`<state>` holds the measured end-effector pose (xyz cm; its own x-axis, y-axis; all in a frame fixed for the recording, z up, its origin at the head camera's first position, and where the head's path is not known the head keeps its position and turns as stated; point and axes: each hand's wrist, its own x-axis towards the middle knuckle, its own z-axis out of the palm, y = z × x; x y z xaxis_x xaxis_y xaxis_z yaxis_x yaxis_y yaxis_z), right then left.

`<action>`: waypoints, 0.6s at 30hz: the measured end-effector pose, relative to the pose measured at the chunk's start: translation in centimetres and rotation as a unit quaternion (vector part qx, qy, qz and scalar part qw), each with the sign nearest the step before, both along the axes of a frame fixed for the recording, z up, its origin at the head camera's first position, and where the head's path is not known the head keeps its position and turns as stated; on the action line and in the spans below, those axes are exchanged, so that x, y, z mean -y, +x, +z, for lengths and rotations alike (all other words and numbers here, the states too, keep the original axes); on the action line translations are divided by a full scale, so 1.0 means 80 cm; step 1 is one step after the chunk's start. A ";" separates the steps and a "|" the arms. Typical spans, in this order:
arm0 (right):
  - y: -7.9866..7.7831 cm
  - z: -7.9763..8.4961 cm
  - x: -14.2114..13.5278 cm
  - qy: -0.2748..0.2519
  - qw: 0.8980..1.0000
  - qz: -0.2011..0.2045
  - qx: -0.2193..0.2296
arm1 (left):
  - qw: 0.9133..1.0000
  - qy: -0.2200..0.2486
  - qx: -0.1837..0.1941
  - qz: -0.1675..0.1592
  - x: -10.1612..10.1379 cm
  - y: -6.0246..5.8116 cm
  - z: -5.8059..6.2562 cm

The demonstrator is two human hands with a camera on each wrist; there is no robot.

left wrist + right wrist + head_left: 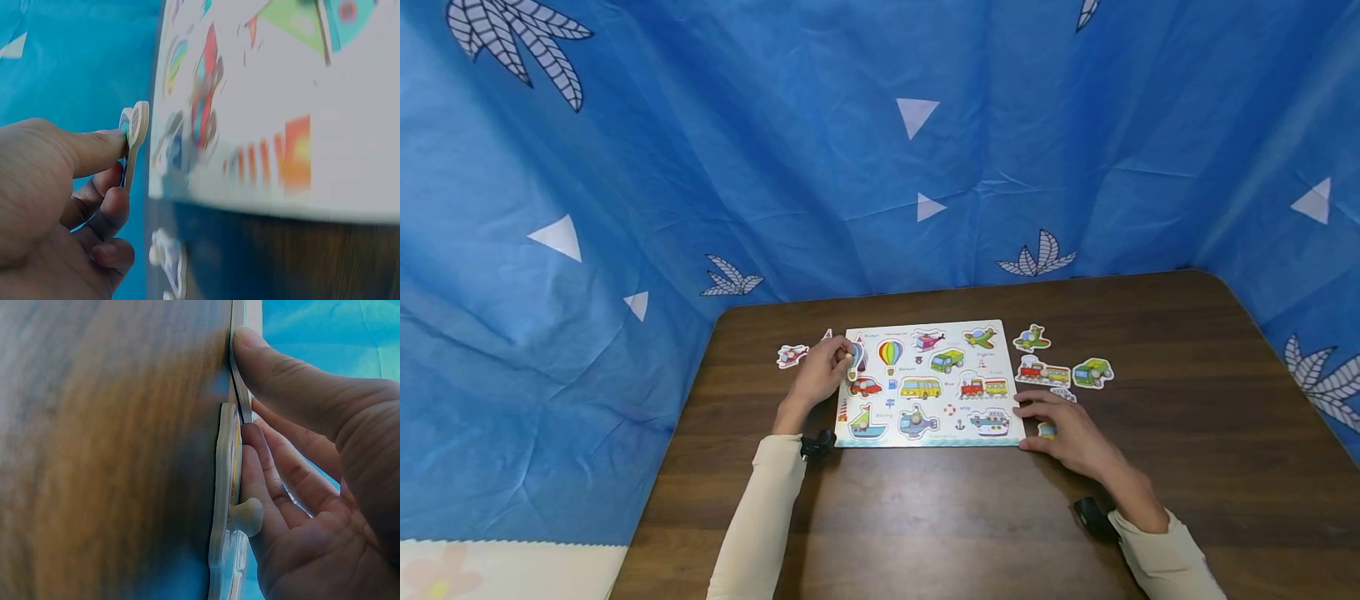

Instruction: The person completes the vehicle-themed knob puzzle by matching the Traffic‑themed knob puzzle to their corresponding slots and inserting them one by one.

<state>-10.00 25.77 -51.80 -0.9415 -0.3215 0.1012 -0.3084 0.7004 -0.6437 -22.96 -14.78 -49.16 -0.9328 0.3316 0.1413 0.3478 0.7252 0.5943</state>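
Note:
A white wooden puzzle board with printed vehicles lies on the brown table. My left hand pinches a hot-air balloon piece between thumb and fingers over the board's left side. The left wrist view shows this balloon piece edge-on beside the printed rocket. At the board's right edge, my right hand has its thumb near the lower corner and its other fingers farther up. Partly hidden beneath that hand lies a yellow piece; the right wrist view shows a knobbed piece beside the fingers.
Left of the board lies a helicopter piece, with a pointed piece partly behind the left hand. On the right are a plane piece, a train piece, a green truck piece and a partly covered piece. Blue curtains hang behind.

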 end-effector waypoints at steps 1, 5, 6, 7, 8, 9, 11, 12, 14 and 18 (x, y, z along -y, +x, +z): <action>0.000 0.000 0.000 0.001 1.000 0.001 0.000 | 1.000 0.000 0.007 -0.002 -0.005 0.000 -0.001; 0.001 0.001 0.001 -0.001 1.000 0.000 0.004 | 1.000 -0.007 0.028 -0.011 -0.025 -0.002 -0.003; 0.001 0.001 0.001 0.000 1.000 0.000 0.006 | 0.999 -0.009 0.028 -0.014 -0.030 -0.002 -0.003; 0.001 0.001 0.001 0.000 1.000 -0.001 0.008 | 0.999 -0.010 0.029 -0.017 -0.035 -0.003 -0.003; 0.001 0.001 0.001 0.000 1.000 -0.001 0.008 | 0.999 -0.013 0.028 -0.021 -0.039 -0.004 -0.003; 0.002 0.002 0.001 -0.001 1.000 -0.001 0.007 | 0.999 -0.012 0.029 -0.024 -0.043 -0.005 -0.004; 0.002 0.003 0.002 0.000 1.000 -0.002 0.010 | 0.999 -0.012 0.030 -0.029 -0.049 -0.007 -0.004; 0.003 0.003 0.002 0.000 1.000 -0.003 0.009 | 0.999 -0.012 0.029 -0.032 -0.052 -0.008 -0.004; 0.003 0.003 0.002 -0.001 1.000 -0.003 0.006 | 0.999 -0.015 0.029 -0.037 -0.057 -0.011 -0.005; 0.003 0.004 0.002 -0.003 1.000 0.000 0.003 | 0.998 -0.032 0.022 -0.045 -0.063 -0.016 -0.007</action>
